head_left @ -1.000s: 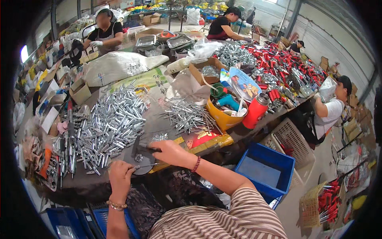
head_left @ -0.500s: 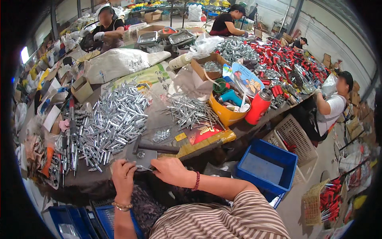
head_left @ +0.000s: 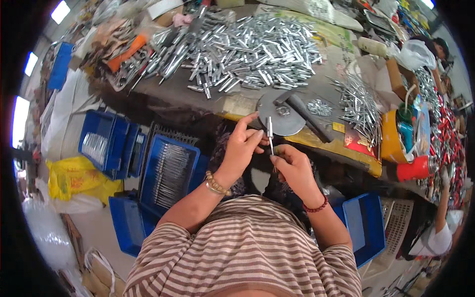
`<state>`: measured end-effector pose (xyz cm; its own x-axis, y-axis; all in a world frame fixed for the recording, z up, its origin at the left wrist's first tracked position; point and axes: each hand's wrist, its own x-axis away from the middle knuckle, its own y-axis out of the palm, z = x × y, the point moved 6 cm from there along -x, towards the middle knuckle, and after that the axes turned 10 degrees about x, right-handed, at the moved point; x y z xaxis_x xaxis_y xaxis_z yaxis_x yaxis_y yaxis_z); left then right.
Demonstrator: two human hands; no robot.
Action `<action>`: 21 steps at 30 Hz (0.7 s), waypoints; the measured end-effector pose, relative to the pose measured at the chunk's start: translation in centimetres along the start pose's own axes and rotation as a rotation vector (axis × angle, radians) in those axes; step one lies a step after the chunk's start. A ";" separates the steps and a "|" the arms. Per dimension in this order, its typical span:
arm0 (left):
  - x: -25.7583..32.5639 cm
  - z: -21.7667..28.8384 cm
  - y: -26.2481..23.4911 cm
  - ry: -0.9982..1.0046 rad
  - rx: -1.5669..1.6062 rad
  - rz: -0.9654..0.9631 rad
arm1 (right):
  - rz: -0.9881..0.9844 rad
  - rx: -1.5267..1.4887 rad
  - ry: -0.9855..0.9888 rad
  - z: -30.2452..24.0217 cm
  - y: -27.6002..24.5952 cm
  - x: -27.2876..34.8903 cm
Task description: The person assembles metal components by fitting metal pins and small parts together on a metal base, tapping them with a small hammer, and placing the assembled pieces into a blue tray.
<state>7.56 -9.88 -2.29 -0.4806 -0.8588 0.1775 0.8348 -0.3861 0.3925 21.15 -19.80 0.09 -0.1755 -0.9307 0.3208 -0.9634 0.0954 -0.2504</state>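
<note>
Pinched in the fingers of my right hand (head_left: 293, 171) is a thin metal rod with a thicker silver sleeve (head_left: 269, 126) at its upper end. It points away from me, just in front of the bench edge. My left hand (head_left: 241, 148) is beside it, index finger and thumb apart, fingertips close to the rod; whether they touch it I cannot tell. Beyond the hands a round metal plate (head_left: 267, 106) lies on the bench, with a hammer (head_left: 311, 121) resting partly over it. Silver sleeves (head_left: 257, 52) are heaped behind, and thin rods (head_left: 361, 106) lie to the right.
At lower left, a blue tray (head_left: 170, 173) holds rows of thin metal pieces, beside other blue bins (head_left: 101, 143) and a yellow bag (head_left: 79, 180). Another blue bin (head_left: 363, 227) stands at right. A red flask (head_left: 415, 168) and yellow container (head_left: 391, 138) are on the bench; co-workers appear at far right.
My view has swung left and downward, bringing the trays on the left into sight. The rod, held sideways between both hands before, now points away in my right hand, and my left fingers have spread.
</note>
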 end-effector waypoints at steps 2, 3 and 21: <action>0.2 -0.2 -0.5 -0.012 0.060 -0.029 | -0.013 -0.001 0.000 -0.4 0.7 0.0; 0.6 0.0 -0.8 -0.008 0.062 -0.009 | -0.010 -0.003 0.016 -0.4 1.2 0.1; 13.7 -5.4 -29.6 0.170 -0.275 1.013 | 0.249 0.164 -0.106 -0.7 -3.6 -3.1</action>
<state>-22.28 -12.03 -16.38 0.4990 -0.8498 0.1701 0.8666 0.4910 -0.0892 25.05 -17.07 0.62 -0.3714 -0.9183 0.1368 -0.8464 0.2743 -0.4565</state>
